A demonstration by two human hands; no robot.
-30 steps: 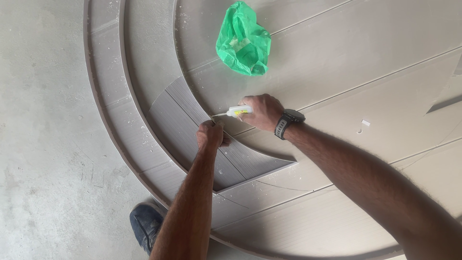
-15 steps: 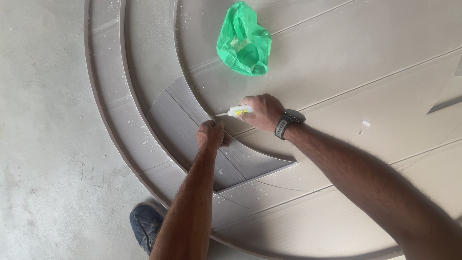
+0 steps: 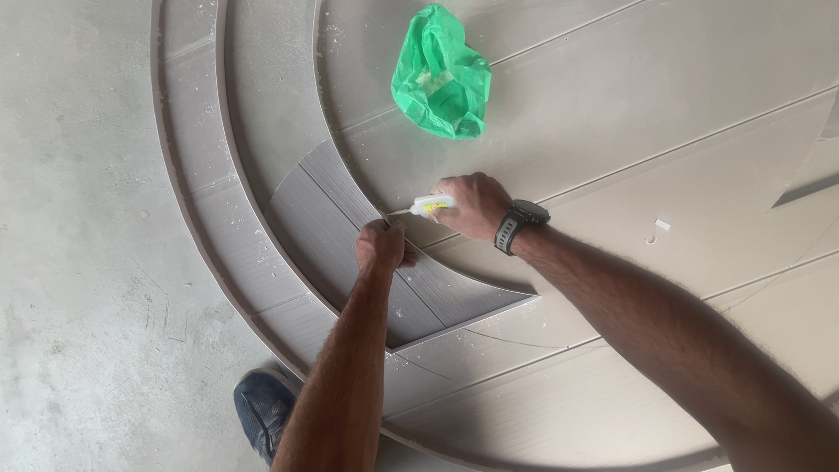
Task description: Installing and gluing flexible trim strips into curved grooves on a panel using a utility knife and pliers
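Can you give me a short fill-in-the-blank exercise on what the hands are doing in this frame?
1. The right hand holds a small ____ tube with a fine nozzle.
2. The left hand presses on a curved grey ____.
3. A crumpled bag of ____ colour lies beyond the hands.
4. A dark watch sits on the ____ wrist.

Missing words: yellow; panel piece; green; right
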